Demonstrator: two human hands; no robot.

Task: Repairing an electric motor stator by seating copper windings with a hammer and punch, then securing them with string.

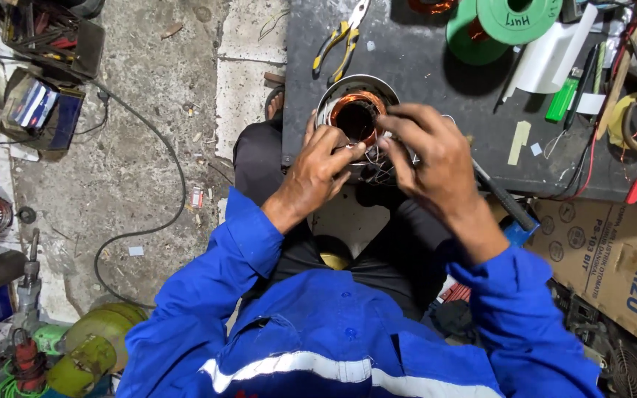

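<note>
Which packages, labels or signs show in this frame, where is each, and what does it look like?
Cardboard box: right, below the workbench; brown, blue and black print.
Green spool: top of bench; round, handwritten mark on its face.
Small box: upper left on floor; open, blue-and-white print.
Small packet: floor, left of the knee; red and white.

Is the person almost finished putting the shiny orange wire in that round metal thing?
Looks well along, but not finished. Done: copper coils already sit inside the round metal stator. In hand: the left hand and right hand pinch thin wires at its near edge. Left: loose wire ends hang out below, untidied. The pliers lie unused on the dark table.
</note>
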